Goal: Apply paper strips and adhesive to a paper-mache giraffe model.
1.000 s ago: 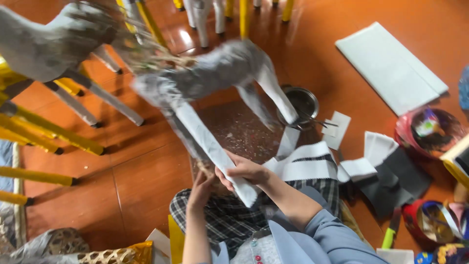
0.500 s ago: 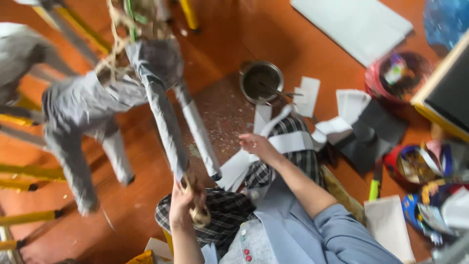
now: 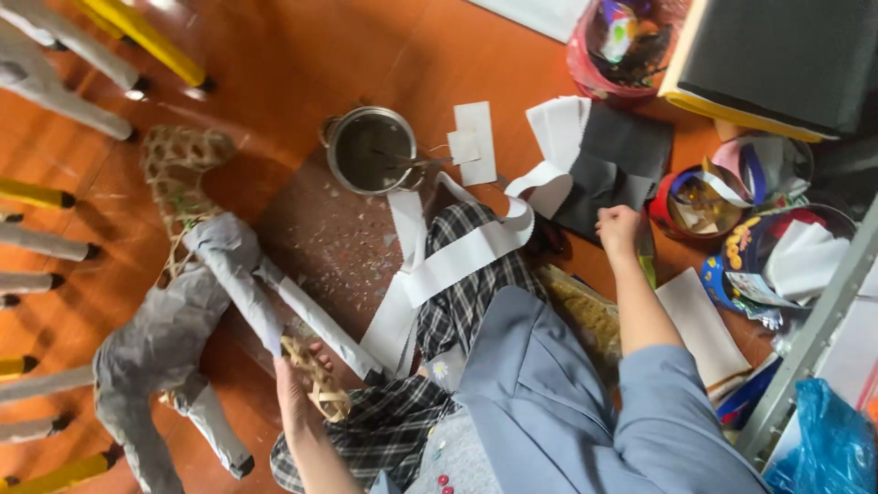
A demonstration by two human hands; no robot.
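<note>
A grey paper-covered animal figure point(image 3: 174, 338) with a bare woven head point(image 3: 178, 165) lies on the orange floor at the left. My left hand point(image 3: 297, 389) holds its woven foot point(image 3: 315, 384) at the end of one leg. My right hand point(image 3: 620, 229) is closed and reaches to the right over a dark paper sheet point(image 3: 613, 160), near a red round tin point(image 3: 695, 201). Long white paper strips point(image 3: 457, 261) lie across my checked trousers.
A metal pot point(image 3: 370, 151) stands on the floor ahead, with small white paper pieces point(image 3: 476, 142) beside it. Bowls and tins of craft bits point(image 3: 777, 256) crowd the right. Yellow and grey figure legs point(image 3: 55, 73) line the left edge. A blue bag point(image 3: 823, 444) lies at bottom right.
The figure has come down from mid-air and now lies on the floor at the left. My right hand has left the paper strip and reached right toward the tins.
</note>
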